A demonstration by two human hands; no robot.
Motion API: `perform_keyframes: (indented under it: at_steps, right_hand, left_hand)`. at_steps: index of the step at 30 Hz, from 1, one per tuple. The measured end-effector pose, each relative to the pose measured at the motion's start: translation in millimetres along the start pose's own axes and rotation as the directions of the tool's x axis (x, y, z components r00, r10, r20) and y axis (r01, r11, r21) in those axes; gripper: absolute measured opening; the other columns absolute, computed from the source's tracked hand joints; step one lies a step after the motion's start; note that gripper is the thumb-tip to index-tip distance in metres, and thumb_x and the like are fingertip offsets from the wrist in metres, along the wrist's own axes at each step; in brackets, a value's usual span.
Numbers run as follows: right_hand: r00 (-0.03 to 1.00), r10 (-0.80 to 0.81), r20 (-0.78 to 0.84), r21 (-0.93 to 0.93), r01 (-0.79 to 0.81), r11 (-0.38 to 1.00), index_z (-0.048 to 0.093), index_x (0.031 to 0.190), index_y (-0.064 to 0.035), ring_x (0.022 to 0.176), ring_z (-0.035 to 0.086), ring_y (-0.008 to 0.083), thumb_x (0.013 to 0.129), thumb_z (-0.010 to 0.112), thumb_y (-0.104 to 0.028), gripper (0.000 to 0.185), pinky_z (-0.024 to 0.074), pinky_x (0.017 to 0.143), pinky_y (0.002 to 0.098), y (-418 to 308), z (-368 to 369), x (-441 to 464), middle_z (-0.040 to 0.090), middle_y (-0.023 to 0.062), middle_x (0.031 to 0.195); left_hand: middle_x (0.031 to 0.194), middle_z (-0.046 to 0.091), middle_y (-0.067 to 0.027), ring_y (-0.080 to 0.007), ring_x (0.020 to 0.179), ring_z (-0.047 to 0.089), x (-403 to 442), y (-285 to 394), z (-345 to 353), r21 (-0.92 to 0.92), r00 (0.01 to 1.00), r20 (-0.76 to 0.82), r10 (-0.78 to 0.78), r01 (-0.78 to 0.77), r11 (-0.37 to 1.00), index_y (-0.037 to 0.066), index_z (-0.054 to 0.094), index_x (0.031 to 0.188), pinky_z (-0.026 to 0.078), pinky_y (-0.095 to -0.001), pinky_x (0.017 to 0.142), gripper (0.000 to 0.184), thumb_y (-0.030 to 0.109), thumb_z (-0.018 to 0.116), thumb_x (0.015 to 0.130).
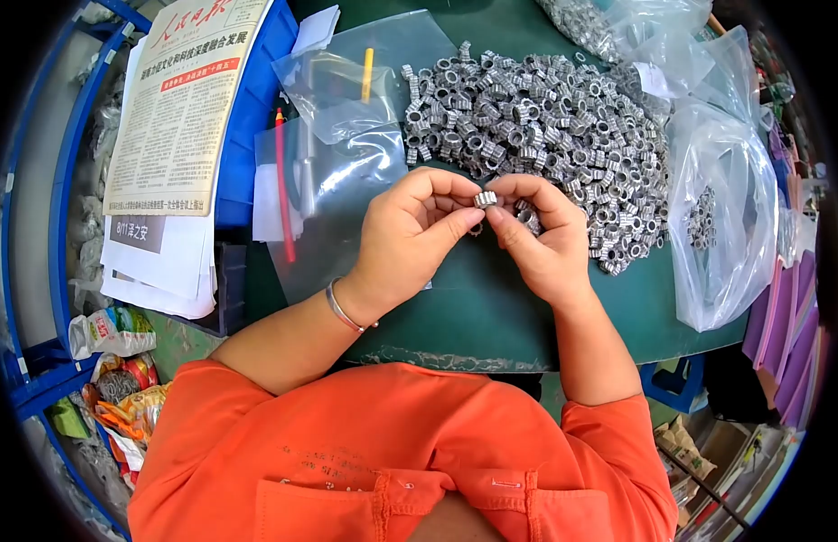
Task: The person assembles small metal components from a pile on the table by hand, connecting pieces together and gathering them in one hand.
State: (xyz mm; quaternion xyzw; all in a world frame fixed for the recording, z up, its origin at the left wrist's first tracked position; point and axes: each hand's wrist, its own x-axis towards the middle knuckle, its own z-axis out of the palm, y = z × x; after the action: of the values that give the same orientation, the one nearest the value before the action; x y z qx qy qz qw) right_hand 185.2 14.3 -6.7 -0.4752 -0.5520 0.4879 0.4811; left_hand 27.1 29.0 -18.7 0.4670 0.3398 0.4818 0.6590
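Observation:
A small ridged metal ring (pixel 485 199) is pinched between the fingertips of both hands. My left hand (pixel 410 237) grips it with thumb and forefinger from the left, the other fingers curled in. From the other side, my right hand (pixel 547 242) holds the same ring by thumb and forefinger. Another metal ring (pixel 527 218) shows within the curl of my right hand's fingers. Just beyond the hands, a large heap of similar metal rings (pixel 536 117) spreads over the green table (pixel 491 316).
Clear plastic bags (pixel 337 172) lie left of the heap, with a red pencil (pixel 283 190) and a yellow stick (pixel 367 77) on them. A newspaper (pixel 179 108) rests over a blue bin (pixel 247 135). At right lies a clear bag (pixel 721 217) with some rings inside.

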Motion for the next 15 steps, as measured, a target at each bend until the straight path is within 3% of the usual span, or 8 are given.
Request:
perform_keyframes:
  at_steps: [2, 6, 8, 9, 11, 13, 14, 15]
  right_hand:
    - [0.996, -0.089, -0.031, -0.060, 0.087, 0.994, 0.059, 0.096, 0.0002, 0.076, 0.053, 0.0081, 0.078, 0.060, 0.000, 0.018, 0.0435, 0.068, 0.0212, 1.9, 3.4, -0.3, 0.059, 0.0027, 0.080]
    - [0.998, -0.063, 0.005, -0.073, 0.063, 0.995, 0.059, 0.097, 0.0002, 0.073, 0.053, 0.0076, 0.079, 0.060, 0.000, 0.018, 0.0431, 0.066, 0.0200, 0.5, -1.2, 0.1, 0.059, 0.0026, 0.080]
    - [0.991, 0.129, 0.030, 0.114, -0.132, 0.985, 0.059, 0.098, 0.0013, 0.064, 0.051, 0.0065, 0.081, 0.058, -0.002, 0.017, 0.0402, 0.054, 0.0175, -4.5, -2.8, 0.1, 0.059, 0.0036, 0.078]
    - [0.991, 0.129, 0.028, 0.112, -0.131, 0.985, 0.059, 0.098, 0.0013, 0.064, 0.051, 0.0065, 0.081, 0.058, -0.002, 0.017, 0.0402, 0.054, 0.0175, -4.5, -4.6, 0.5, 0.059, 0.0036, 0.078]
    - [0.940, 0.313, 0.138, 0.440, -0.341, 0.831, 0.058, 0.097, 0.0030, 0.055, 0.047, 0.0051, 0.082, 0.056, -0.003, 0.017, 0.0323, 0.042, 0.0160, -3.7, -9.0, 2.8, 0.059, 0.0054, 0.077]
    - [0.944, 0.308, 0.118, 0.473, -0.326, 0.818, 0.058, 0.098, 0.0040, 0.051, 0.044, 0.0052, 0.083, 0.054, -0.004, 0.017, 0.0268, 0.038, 0.0161, -1.7, -9.9, 4.5, 0.060, 0.0075, 0.076]
    - [0.939, 0.318, 0.126, 0.524, -0.336, 0.783, 0.058, 0.098, 0.0039, 0.051, 0.044, 0.0056, 0.083, 0.054, -0.004, 0.018, 0.0273, 0.038, 0.0162, -1.8, -11.2, 5.0, 0.060, 0.0080, 0.076]
    - [0.935, 0.329, 0.137, 0.572, -0.345, 0.744, 0.057, 0.099, 0.0039, 0.050, 0.043, 0.0059, 0.083, 0.054, -0.004, 0.018, 0.0279, 0.038, 0.0163, -1.7, -12.5, 5.4, 0.060, 0.0085, 0.076]
  left_hand:
    - [0.090, 0.059, -0.0067, -0.0120, 0.084, 0.059, 0.2, -1.1, 0.0, 0.004, 0.999, 0.008, 0.042, -0.042, 0.999, -0.003, 0.054, 0.095, 0.049, -0.0228, 0.074, 0.015, -0.005, 0.057, 0.081]
    - [0.091, 0.056, -0.0054, -0.0107, 0.081, 0.058, 0.0, -0.3, -0.5, 0.083, 0.988, 0.034, 0.149, -0.151, 0.985, -0.003, 0.055, 0.094, 0.049, -0.0219, 0.072, 0.013, -0.005, 0.057, 0.081]
    - [0.092, 0.055, -0.0048, -0.0101, 0.080, 0.057, -0.4, 0.8, 0.2, 0.129, 0.984, 0.056, 0.168, -0.174, 0.976, -0.003, 0.055, 0.093, 0.048, -0.0216, 0.071, 0.013, -0.005, 0.057, 0.081]
    - [0.090, 0.054, -0.0045, -0.0095, 0.078, 0.057, -1.2, 1.7, 1.3, 0.119, 0.986, 0.016, 0.167, -0.168, 0.979, -0.002, 0.056, 0.092, 0.048, -0.0212, 0.069, 0.012, -0.005, 0.057, 0.081]
    - [0.088, 0.054, -0.0042, -0.0089, 0.075, 0.056, -0.3, 1.1, 0.8, 0.107, 0.986, -0.021, 0.166, -0.163, 0.981, -0.002, 0.056, 0.091, 0.047, -0.0208, 0.066, 0.011, -0.005, 0.057, 0.080]
    - [0.086, 0.052, -0.0044, -0.0082, 0.069, 0.054, 3.1, 1.8, -1.7, 0.429, 0.955, -0.022, 0.297, -0.259, 0.865, 0.000, 0.056, 0.090, 0.044, -0.0195, 0.060, 0.012, -0.004, 0.059, 0.079]
    - [0.089, 0.050, -0.0074, -0.0153, 0.072, 0.055, 1.5, 6.9, -3.3, 0.581, 0.969, 0.034, 0.246, -0.219, 0.784, 0.001, 0.055, 0.092, 0.044, -0.0238, 0.063, 0.021, -0.001, 0.064, 0.073]
    - [0.089, 0.050, -0.0074, -0.0153, 0.072, 0.055, 1.9, 5.2, -3.2, 0.580, 0.969, 0.035, 0.246, -0.220, 0.784, 0.001, 0.055, 0.092, 0.044, -0.0238, 0.063, 0.021, -0.001, 0.064, 0.073]
